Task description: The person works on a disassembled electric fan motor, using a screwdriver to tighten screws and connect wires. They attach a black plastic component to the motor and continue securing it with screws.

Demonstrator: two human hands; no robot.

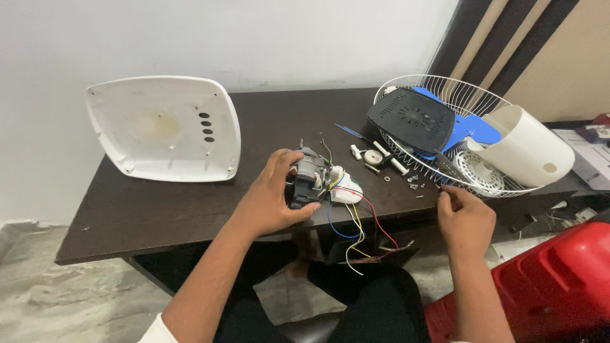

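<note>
A white square cover [164,129] lay at the desk's [127,209] left end. A wire grille [445,86] held a black plate [410,119], blue blade [473,129] and cream shroud [524,149]. A red case [546,286] stood below.

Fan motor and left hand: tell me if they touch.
Touching. The head view shows the left hand wrapped around the fan motor, fingers over its top and thumb underneath.

Single head-worn view, looks down and forward over the dark table [190,209] from the near edge, facing the white wall [254,32] behind it. Close range: both forearms enter from the bottom, left hand [273,200] mid-frame, right hand [466,219] to its right. Frame spans the white housing [165,127] on the left to the wire grille [445,89] on the right. No second view, no overlap.
</note>
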